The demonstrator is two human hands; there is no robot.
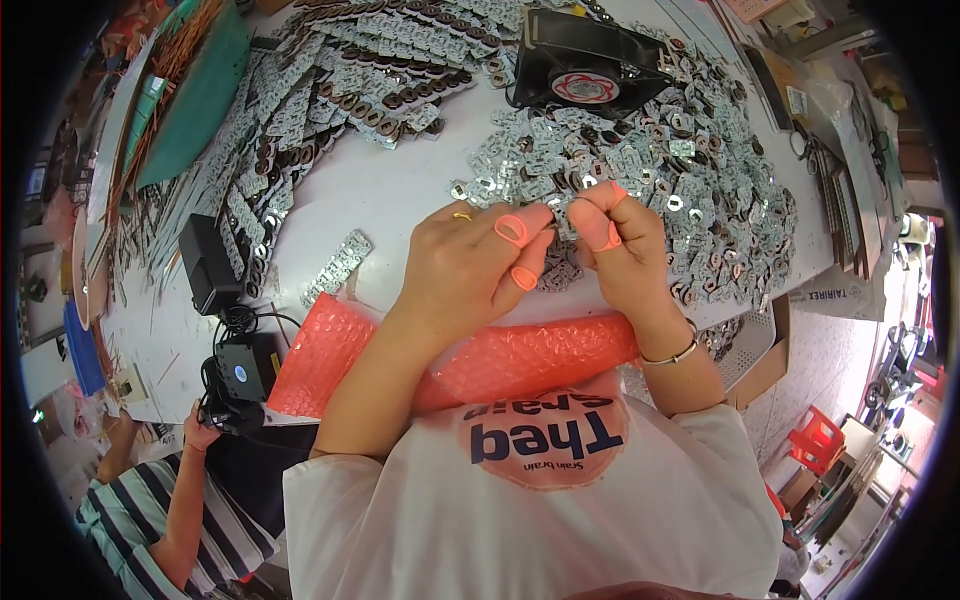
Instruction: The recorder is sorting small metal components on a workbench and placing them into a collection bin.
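My left hand (470, 255) and my right hand (625, 250) meet over the near edge of a heap of small silvery pieces (690, 190). Orange rubber finger cots cover several fingertips on both hands. Both hands are closed in a pinch on a small silvery piece (565, 225) between them; the fingers hide most of it. Below my wrists, red bubble wrap (540, 355) lies along the table edge under my forearms. To the left of my left hand, a flat silvery strip of joined pieces (340, 265) rests on the white table (350, 195).
A black fan (590, 65) stands at the back among the pieces. Stacked strips (370, 75) cover the far left, beside a green basin (200, 95). Black boxes with cables (245, 365) sit at the left edge, near another person's hand (200, 428). A perforated tray (745, 350) is at right.
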